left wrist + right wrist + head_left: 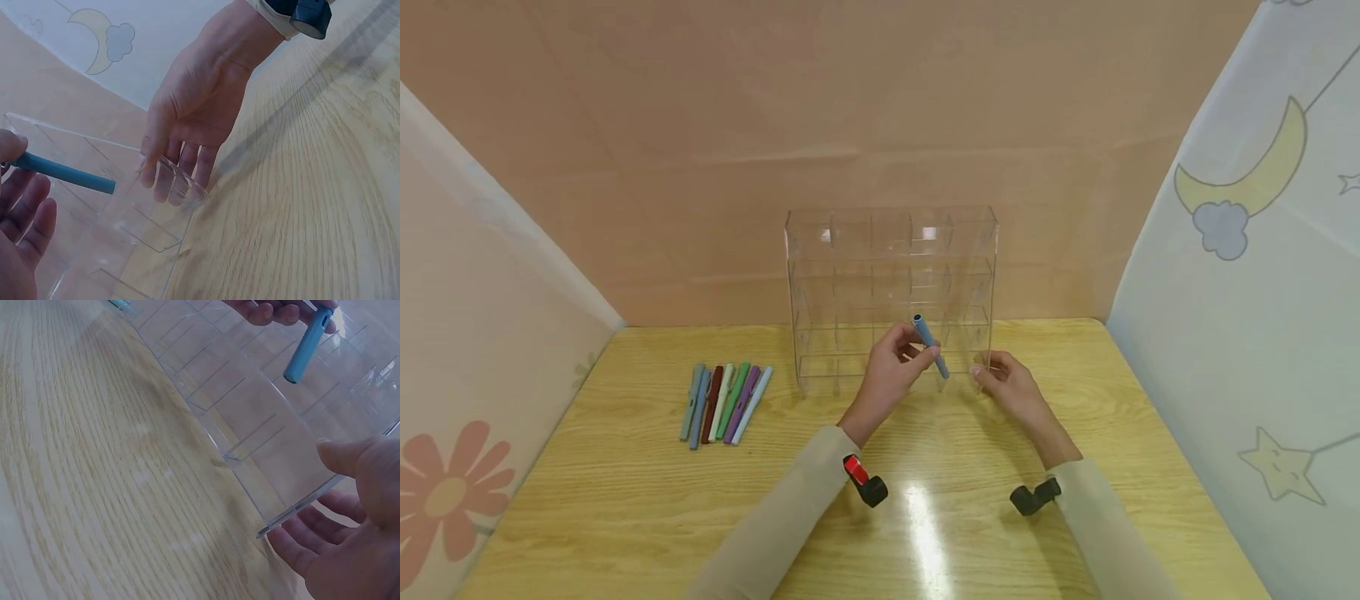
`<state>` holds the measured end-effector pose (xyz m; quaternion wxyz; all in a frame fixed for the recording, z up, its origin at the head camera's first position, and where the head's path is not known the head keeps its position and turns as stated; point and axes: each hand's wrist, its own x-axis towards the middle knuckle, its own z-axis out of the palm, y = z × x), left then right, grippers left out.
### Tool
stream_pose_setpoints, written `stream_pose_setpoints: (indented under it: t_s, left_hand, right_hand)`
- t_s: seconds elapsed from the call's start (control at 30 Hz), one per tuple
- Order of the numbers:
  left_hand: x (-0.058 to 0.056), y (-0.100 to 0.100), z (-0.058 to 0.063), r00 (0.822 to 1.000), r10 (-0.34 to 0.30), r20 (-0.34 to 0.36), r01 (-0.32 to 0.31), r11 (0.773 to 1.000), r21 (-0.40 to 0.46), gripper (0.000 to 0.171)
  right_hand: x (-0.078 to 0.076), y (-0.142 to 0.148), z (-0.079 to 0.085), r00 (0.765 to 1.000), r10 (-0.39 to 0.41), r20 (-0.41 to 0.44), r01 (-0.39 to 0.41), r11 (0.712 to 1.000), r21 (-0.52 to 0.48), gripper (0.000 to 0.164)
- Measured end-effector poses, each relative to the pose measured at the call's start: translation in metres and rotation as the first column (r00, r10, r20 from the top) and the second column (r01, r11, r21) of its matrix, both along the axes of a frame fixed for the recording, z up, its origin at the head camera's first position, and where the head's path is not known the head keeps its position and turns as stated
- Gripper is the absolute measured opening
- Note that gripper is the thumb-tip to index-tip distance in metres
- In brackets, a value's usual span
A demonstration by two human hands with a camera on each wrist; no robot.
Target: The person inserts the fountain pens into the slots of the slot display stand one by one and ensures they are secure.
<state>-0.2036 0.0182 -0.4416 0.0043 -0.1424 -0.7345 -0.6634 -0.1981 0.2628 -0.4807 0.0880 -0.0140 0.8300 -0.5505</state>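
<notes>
A blue pen (930,343) is pinched by my left hand (895,367) in front of the clear acrylic rack (891,265). It tilts, one end up and to the left, and in the left wrist view the pen (69,173) sticks out past the fingertips. My right hand (1011,387) grips the rack's lower right side edge; in the right wrist view its thumb lies at the front and its fingers (319,528) behind the side panel. The rack stands upright, with several divided compartments in rows.
Several pens (724,404) in grey-green, blue, dark red, white, green, purple and pale blue lie side by side left of the rack on the wooden table (625,500). Behind stands a plain orange-tan backdrop (700,167). Patterned cloth walls (1247,333) flank both sides.
</notes>
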Motion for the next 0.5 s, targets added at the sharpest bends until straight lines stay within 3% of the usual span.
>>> stream_pose_setpoints:
  t_s: [0.5]
  left_hand:
    - [-0.008, 0.0101, 0.0017, 0.999, -0.002, -0.039, 0.001, 0.999, -0.049, 0.022]
  right_hand:
    - [0.0002, -0.0016, 0.0028, 1.0, -0.012, -0.001, 0.012, 0.999, -0.032, 0.065]
